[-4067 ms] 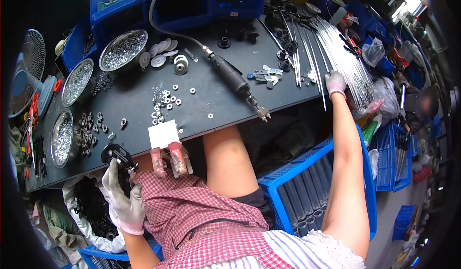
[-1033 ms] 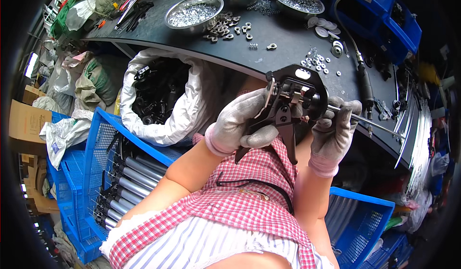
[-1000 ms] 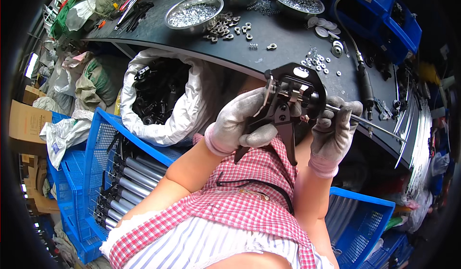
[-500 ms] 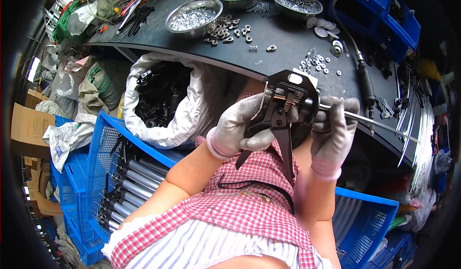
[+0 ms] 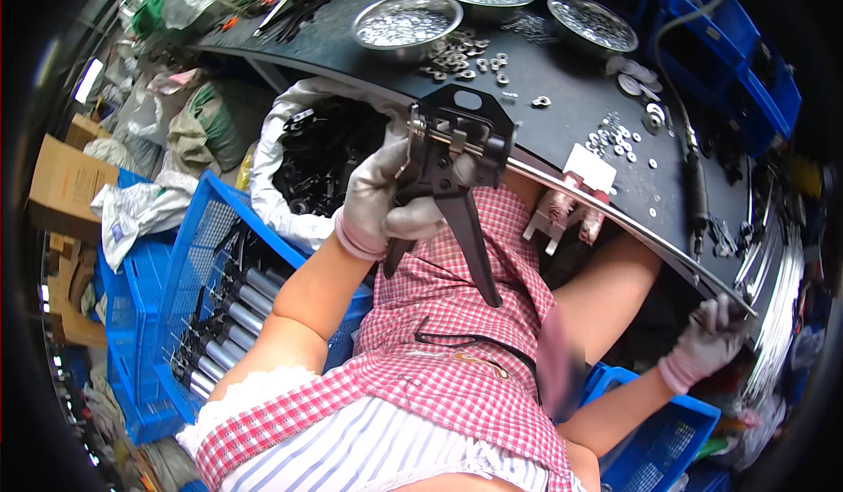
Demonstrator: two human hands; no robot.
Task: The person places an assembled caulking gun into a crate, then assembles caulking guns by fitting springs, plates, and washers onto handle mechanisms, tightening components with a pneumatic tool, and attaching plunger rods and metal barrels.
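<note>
Two gloved hands at work: left hand [image 5: 379, 201] fingers clamp the black caulking-gun frame [image 5: 457, 154], rod [image 5: 615, 224] partly inserted, right hand [image 5: 707, 344] pinching its far end.

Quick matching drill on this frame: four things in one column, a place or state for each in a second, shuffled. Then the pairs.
Things
1. black caulking-gun frame
2. long metal rod
3. steel bowl of small parts
4. white sack of black parts

Places or states
A. on the dark bench top
B. gripped in the left hand
C. open, standing under the bench edge
D. running from the frame out to the right hand

Pairs: 1-B, 2-D, 3-A, 4-C
</note>
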